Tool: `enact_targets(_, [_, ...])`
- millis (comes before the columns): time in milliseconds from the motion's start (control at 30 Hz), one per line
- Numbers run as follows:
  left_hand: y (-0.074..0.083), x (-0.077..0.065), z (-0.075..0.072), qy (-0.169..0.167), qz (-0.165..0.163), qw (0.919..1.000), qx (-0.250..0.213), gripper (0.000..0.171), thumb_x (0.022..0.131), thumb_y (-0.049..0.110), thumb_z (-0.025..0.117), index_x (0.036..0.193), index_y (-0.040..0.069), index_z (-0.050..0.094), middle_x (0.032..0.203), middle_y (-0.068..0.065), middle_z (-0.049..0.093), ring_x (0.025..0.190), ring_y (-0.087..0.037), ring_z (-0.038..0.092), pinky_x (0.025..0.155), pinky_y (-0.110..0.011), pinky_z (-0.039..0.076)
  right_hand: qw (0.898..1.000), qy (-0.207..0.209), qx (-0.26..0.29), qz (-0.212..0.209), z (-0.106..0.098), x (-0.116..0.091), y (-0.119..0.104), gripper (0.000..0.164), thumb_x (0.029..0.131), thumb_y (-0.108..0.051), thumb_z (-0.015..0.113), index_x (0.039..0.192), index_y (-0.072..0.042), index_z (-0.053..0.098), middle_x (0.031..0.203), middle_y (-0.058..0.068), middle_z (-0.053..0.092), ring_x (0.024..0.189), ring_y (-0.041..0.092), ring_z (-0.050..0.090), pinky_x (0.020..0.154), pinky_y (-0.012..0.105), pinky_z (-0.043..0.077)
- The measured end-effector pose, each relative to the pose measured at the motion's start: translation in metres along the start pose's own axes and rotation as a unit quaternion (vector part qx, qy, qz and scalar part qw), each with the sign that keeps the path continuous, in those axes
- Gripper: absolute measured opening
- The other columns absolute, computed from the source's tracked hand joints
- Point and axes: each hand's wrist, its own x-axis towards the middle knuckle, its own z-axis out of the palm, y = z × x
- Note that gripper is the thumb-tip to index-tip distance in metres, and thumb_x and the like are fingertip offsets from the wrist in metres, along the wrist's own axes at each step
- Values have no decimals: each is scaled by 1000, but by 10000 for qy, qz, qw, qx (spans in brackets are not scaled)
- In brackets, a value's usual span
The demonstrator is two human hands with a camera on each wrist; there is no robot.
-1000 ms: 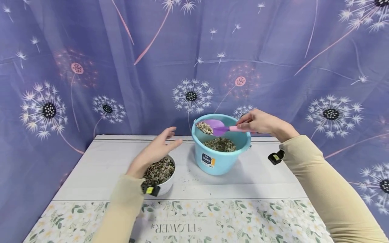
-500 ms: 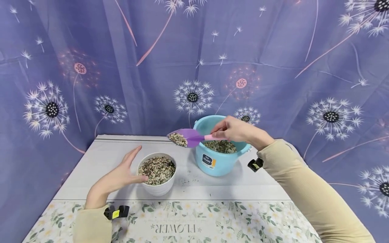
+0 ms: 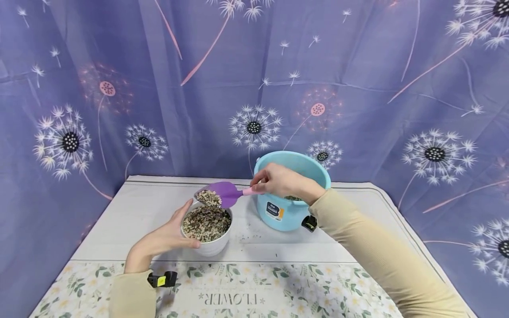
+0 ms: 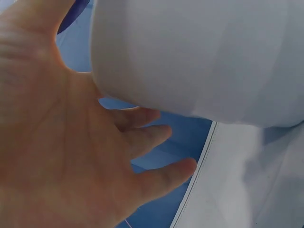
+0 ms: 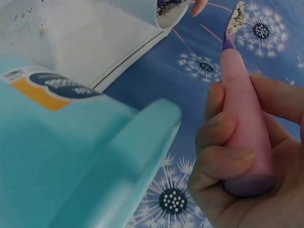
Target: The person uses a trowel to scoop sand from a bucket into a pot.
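Observation:
My right hand grips the pink handle of a garden trowel, its fingers curled round the handle in the right wrist view. The purple blade tilts over the back rim of a white flowerpot and bears pale, grainy potting mix. More speckled mix fills the pot almost to its rim. My left hand holds the pot at its left side, thumb at the front and fingers behind. In the left wrist view, several fingers stick out below the pot's wall.
A light blue bucket stands right of the pot, partly behind my right forearm, with some mix inside. Crumbs lie on the white and floral tablecloth between them. A purple dandelion curtain hangs behind the table.
The loaded trowel has travelled left in my right hand, from above the bucket to the pot. My left hand first swung left off the pot, then came back against its side.

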Motion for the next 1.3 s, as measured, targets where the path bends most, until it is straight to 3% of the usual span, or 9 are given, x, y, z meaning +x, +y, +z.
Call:
enact_targets(367, [-2,6,2,41,-22,9999,-100,131,67,27,89,154,0,-5,155,-34,-1,139,-56,7,105,-72,14,9948,343,-925,-231,18,12,-9,17,94,-21,67,106,-12,76,89,-2,71,74,12,59,69,29,51])
enact_targets(500, [-2,7,2,20,37,9998,-186,131,67,26,90,155,1,-3,156,-33,0,139,-55,7,105,-73,12,9871,679,-1443,-152,28,16,-11,17,93,-30,68,102,-18,77,89,-4,71,71,12,58,62,29,50])
enact_targets(667, [-3,6,3,14,109,9992,-383,128,68,23,90,155,3,-2,156,-31,1,140,-53,6,106,-73,10,9684,1222,-2107,-543,41,14,-16,17,94,-34,66,98,-22,78,85,-6,70,65,13,58,48,31,47])
enact_targets(767, [-4,4,3,32,153,9986,-509,127,68,21,89,155,2,-1,156,-31,2,140,-53,6,107,-72,8,9464,1737,-2587,-847,50,12,-18,15,95,-32,65,95,-23,77,83,-5,67,68,15,59,45,35,47])
enact_targets(833, [-5,3,3,34,172,9982,-565,127,68,20,89,155,1,-1,157,-31,2,141,-53,5,107,-72,7,9251,2191,-2912,-1070,57,10,-17,12,95,-29,66,94,-24,77,79,-4,64,70,17,59,45,36,49])
enact_targets(1033, [-7,1,1,-14,150,9979,-624,128,69,21,89,155,3,-3,156,-32,1,140,-54,6,108,-71,7,8314,3523,-3934,-1727,76,6,-9,12,94,-19,63,90,-14,73,74,4,59,68,22,52,48,33,43])
enact_targets(1100, [-7,1,1,-24,136,9977,-662,128,69,20,89,155,3,-4,156,-33,1,140,-54,7,108,-70,7,8099,3750,-4145,-1776,82,4,-7,13,94,-15,59,89,-11,70,75,6,57,68,23,50,51,33,39])
enact_targets(1167, [-7,1,1,-27,126,9977,-667,128,69,20,89,155,3,-4,156,-33,0,140,-55,7,108,-70,7,7976,3892,-4261,-1756,89,2,-4,14,92,-10,55,92,-11,69,77,5,56,70,23,48,53,33,37])
enact_targets(1300, [-8,2,2,-15,112,9980,-627,129,68,20,90,155,3,-4,156,-33,-1,140,-54,6,108,-70,7,7890,4190,-4147,-1731,100,-2,2,24,88,-6,53,100,-15,71,82,6,58,73,25,49,55,34,36])
